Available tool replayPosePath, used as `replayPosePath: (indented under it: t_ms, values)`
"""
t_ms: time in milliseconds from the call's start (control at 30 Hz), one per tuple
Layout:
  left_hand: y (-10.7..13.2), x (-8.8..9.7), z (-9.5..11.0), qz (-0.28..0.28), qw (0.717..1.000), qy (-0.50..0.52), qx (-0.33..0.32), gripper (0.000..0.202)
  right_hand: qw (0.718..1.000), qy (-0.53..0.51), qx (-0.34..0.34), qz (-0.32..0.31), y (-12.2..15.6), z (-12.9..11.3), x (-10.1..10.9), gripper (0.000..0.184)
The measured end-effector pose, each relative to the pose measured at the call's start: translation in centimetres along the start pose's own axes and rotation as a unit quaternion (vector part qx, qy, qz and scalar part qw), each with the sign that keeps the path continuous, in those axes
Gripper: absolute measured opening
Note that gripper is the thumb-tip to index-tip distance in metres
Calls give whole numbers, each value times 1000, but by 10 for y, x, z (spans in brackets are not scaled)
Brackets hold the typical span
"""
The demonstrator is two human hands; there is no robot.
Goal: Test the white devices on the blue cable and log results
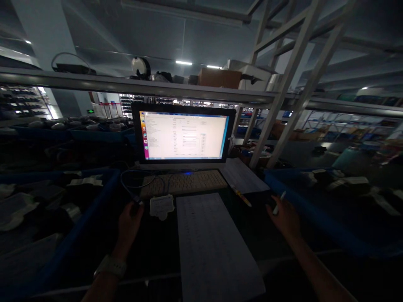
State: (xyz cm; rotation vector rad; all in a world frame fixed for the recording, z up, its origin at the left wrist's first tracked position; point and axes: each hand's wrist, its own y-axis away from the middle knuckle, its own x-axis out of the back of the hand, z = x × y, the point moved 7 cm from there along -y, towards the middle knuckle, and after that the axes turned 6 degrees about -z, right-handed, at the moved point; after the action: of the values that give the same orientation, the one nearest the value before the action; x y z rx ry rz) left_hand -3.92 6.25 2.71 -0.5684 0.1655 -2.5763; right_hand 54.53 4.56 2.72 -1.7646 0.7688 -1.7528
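The room is dim. My left hand is closed around the end of a thin blue cable, just left of a small white device in front of the keyboard. My right hand grips a white pen, its tip pointing up. Between my hands a long printed sheet lies flat on the dark desk. The lit monitor stands behind the keyboard, showing a form window.
A yellow pencil lies right of the keyboard beside another paper. Blue bins holding packaged parts flank the desk on the left and on the right. A metal shelf rail and slanted struts run overhead.
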Motion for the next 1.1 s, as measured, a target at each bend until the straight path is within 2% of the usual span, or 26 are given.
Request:
replayPosePath:
  t_ms: [300, 567, 733, 1100]
  values:
    - [-3, -2, -6, -6, 1000, -8, 6, 53, 1000, -4, -10, -7, 0, -1, 0, 37]
    - [-3, -1, -8, -6, 1000, -23, 9, 50, 1000, 18, -6, -17, -1, -3, 1, 38]
    - [-3, 0, -6, 2, 1000, -28, 3, 41, 1000, 13, -15, -19, -2, -3, 2, 38]
    - [1, 0, 3, -4, 1000, -20, 6, 41, 1000, 7, -11, -19, -2, -4, 3, 38]
